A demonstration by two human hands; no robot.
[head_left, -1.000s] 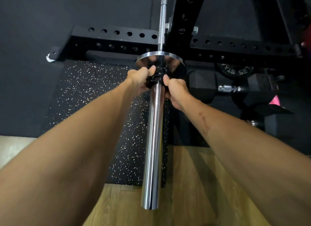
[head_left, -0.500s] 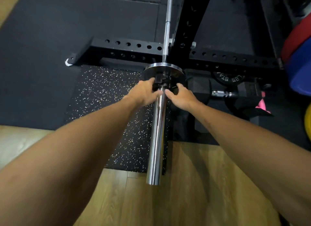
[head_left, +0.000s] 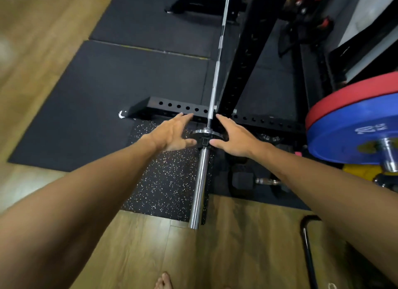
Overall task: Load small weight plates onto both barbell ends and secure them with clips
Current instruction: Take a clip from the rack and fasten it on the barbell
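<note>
Both hands, left hand (head_left: pixel 170 136) and right hand (head_left: pixel 233 138), are held open beside the clip (head_left: pixel 204 142), whose seating against the small plate (head_left: pixel 207 133) is best checked.

Little could be read from where I stood. On the blue plate (head_left: pixel 353 136) at my right, pale raised numerals sat upside down and looked like 20, though blur left me unsure. A dark plate (head_left: pixel 270 138) on the floor beyond my right hand (head_left: pixel 233 138) bore pale, inverted lettering, too smeared to make out.
</note>
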